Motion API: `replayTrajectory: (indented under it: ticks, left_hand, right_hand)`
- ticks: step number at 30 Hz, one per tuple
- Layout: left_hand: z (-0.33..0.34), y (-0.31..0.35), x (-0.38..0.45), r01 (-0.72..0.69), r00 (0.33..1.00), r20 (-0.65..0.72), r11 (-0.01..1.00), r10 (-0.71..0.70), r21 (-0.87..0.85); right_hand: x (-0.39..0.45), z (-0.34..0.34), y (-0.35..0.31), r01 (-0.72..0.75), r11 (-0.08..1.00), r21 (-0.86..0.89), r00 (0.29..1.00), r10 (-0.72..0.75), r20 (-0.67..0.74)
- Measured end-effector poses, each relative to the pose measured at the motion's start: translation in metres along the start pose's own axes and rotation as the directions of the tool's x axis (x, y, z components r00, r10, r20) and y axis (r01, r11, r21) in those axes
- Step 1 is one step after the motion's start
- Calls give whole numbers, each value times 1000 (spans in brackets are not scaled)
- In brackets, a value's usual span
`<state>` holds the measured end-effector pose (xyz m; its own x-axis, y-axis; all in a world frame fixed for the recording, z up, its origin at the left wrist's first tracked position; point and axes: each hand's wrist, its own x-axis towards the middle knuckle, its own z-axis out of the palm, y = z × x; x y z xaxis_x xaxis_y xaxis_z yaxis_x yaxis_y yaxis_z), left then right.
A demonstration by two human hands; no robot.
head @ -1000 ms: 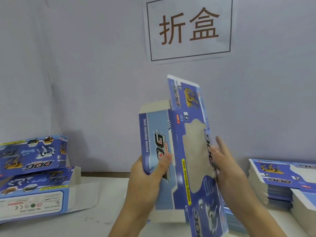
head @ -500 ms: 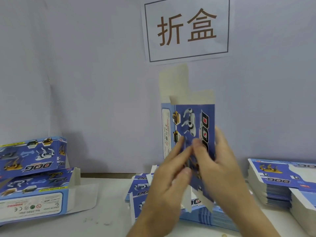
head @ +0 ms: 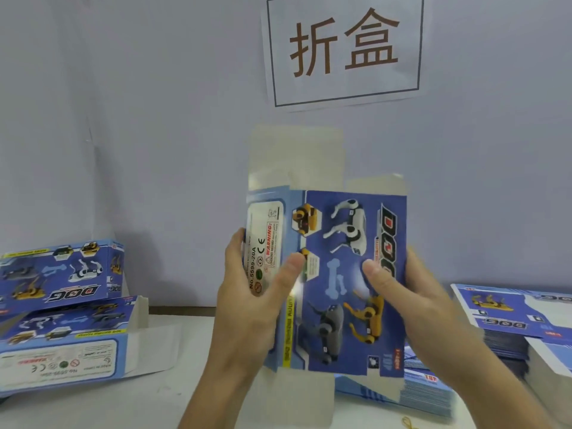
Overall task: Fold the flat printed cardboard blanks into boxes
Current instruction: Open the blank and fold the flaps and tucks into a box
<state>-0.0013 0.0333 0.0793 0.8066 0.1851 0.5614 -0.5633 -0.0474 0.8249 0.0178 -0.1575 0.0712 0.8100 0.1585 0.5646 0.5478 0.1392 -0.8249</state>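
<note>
Box upright at centre; left hand grip and right hand grip pinch its edges. Stack at 3 o'clock.

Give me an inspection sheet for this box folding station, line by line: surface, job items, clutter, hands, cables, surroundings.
Surface: white table, some smudges.
Job's things: printed blank held upright in the air, end flaps unfolded; two folded boxes stacked at left, the lower with an open flap; stacks of flat blanks at right and behind the held one.
Clutter: small yellow rubber band near the front edge.
Hands: left hand grips the blank's left edge, thumb in front; right hand grips its right edge.
Cables: nothing seen.
Surroundings: pale wall with a paper sign bearing two Chinese characters.
</note>
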Motion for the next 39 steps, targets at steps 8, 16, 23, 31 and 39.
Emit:
replayTrajectory:
  ticks: [8,16,23,31,39]
  left_hand:
    - [19,-1,-12,80,967,249,989,-48,-121]
    - [14,-11,-10,110,969,229,993,-95,-53]
    - [14,-7,-3,-156,982,-135,971,133,-179]
    - [13,-9,-5,-164,986,-37,986,164,-1]
    - [14,-1,-4,-16,997,-76,993,7,-116]
  right_hand:
    - [8,12,7,18,983,180,990,8,-141]
    - [-1,2,-5,205,959,-193,938,-249,-240]
    - [-1,30,6,223,972,-80,973,-226,-39]
    - [3,18,9,49,994,-98,999,-49,0]
    - [3,28,4,-87,996,11,984,88,-155]
